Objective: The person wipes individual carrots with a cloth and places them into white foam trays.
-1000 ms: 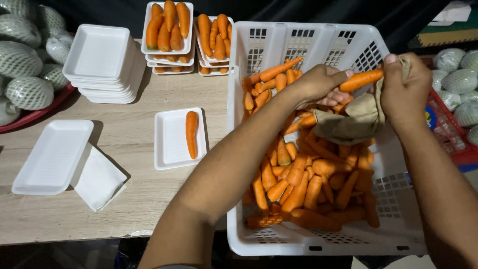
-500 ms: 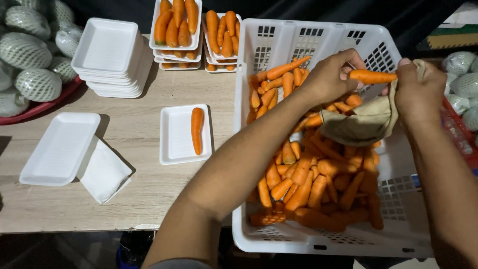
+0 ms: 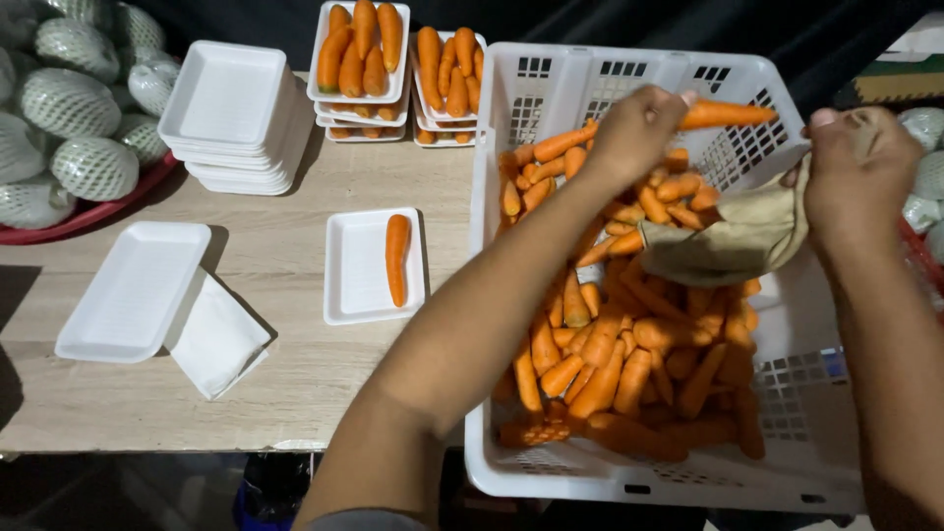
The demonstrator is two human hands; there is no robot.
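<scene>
My left hand (image 3: 641,130) grips one end of a carrot (image 3: 726,114) above a white plastic crate (image 3: 590,84) that holds several loose carrots (image 3: 629,364). My right hand (image 3: 857,167) holds a tan cloth (image 3: 733,241) bunched at the carrot's other end. To the crate's left, a white foam tray (image 3: 356,280) on the wooden table (image 3: 285,246) carries a single carrot (image 3: 396,258).
Stacked trays of carrots (image 3: 362,54) and a second such stack (image 3: 447,74) stand at the back, with a stack of empty foam trays (image 3: 231,108) beside them. Two loose empty trays (image 3: 133,290) lie at the left. Net-wrapped green fruits (image 3: 69,118) fill a red tray (image 3: 59,226).
Both hands have risen a little over the crate, still with the carrot and cloth between them. The view has shifted slightly, so the table and crate sit lower in frame.
</scene>
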